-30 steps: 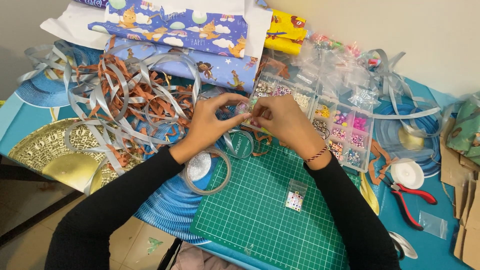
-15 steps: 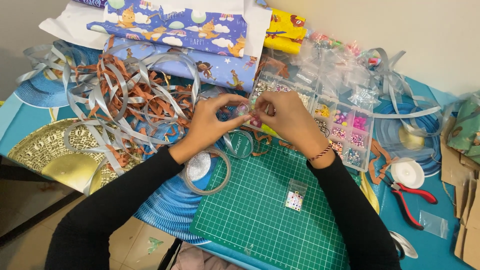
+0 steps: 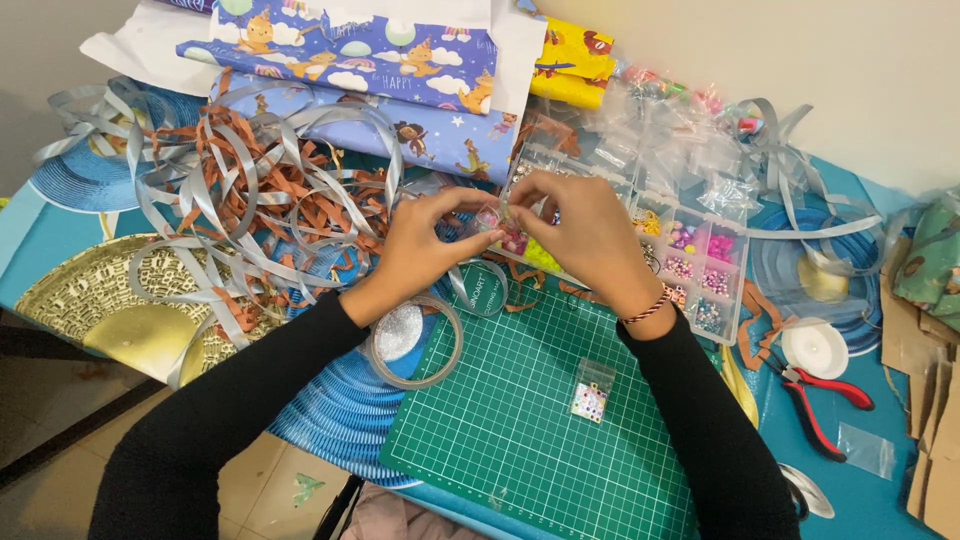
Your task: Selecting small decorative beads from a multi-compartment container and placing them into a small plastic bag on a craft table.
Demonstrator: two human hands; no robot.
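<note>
Over the green gridded cutting mat (image 3: 520,420), left hand (image 3: 415,255) and right hand (image 3: 585,235) pinch small pink beads (image 3: 490,217) together above the clear compartmented bead box (image 3: 700,270), the beading seemingly only begun.

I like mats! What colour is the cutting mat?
Green with a pale grid; the cutting mat shows best in the head view.

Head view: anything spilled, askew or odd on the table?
Nothing spilled or broken. The silver and brown ribbon lies in a loose tangle left of the hands, strands trailing over the gold plate. The small bead bag lies alone on the green cutting mat.
</note>
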